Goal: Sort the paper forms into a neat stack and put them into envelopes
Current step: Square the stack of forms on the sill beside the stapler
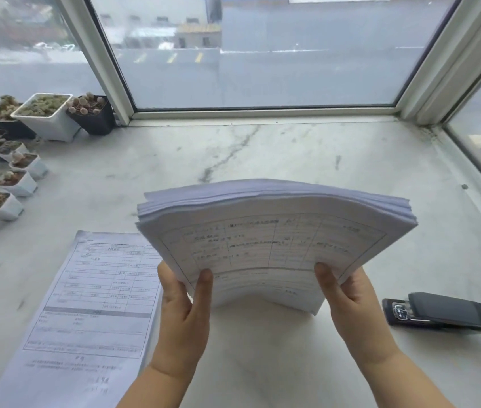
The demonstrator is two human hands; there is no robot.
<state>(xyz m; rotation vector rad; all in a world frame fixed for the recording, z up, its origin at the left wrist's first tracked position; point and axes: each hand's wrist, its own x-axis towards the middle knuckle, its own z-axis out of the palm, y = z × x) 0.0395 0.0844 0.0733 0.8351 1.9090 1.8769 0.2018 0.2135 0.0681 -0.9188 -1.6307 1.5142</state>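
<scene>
You hold a thick stack of paper forms (274, 231) in the middle of the frame, raised on edge over the marble sill (263, 148), its lower edge low toward the sill, though contact cannot be seen. Your left hand (184, 301) grips the stack's lower left side, thumb laid across the printed top sheet and the other fingers hidden behind the paper. Your right hand (348, 295) grips the lower right side the same way, thumb on the front, fingers curled round the back. Between the two grips the stack bows, so its top edge arches and the sheet edges fan slightly at the upper left and upper right corners. The facing sheet carries a ruled table with handwriting too blurred to read. At the lower left of the frame a second pile of forms (86, 313) lies flat on the sill, just beside your left wrist, its top sheet also a printed table. At the lower right a dark stapler (439, 313) lies on the sill, apart from your right hand. Along the left edge and into the upper left stand small pots of succulents (44, 113), white and black. A window frame (109, 69) rises behind the sill across the top of the frame.
</scene>
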